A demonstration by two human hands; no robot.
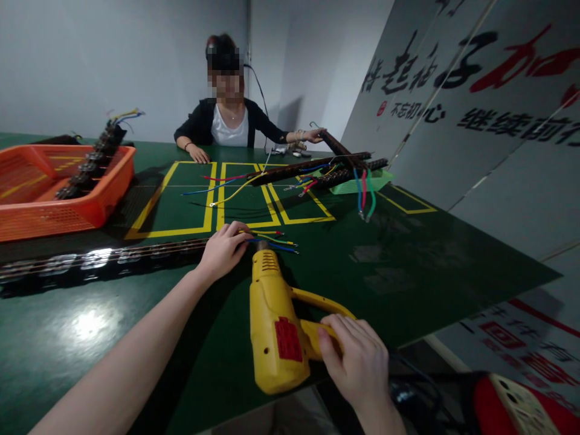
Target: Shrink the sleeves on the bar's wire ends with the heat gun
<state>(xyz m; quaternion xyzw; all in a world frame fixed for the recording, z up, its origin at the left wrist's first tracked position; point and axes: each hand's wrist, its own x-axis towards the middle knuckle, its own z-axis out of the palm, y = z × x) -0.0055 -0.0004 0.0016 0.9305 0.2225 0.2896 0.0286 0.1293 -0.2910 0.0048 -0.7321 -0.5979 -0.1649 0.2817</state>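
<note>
My right hand point(357, 362) is wrapped round the handle of a yellow heat gun point(272, 314) with a red label. Its metal nozzle point(263, 245) points away from me, close beside the wires. With closed fingers my left hand point(225, 251) grips the end of a long dark cable chain point(113, 261) that runs off to the left on the table. Red, yellow-green and blue wires point(274, 240) with metal lugs stick out past my fingers to the right. The lugs end just beyond the nozzle.
On the green table point(408, 272), an orange basket point(90, 208) holds another cable chain point(93, 160). More wired chains point(312, 169) lie across a light green basket point(385, 180). Opposite sits a person point(229, 124), one hand on a chain. A red object point(502, 405) stands lower right.
</note>
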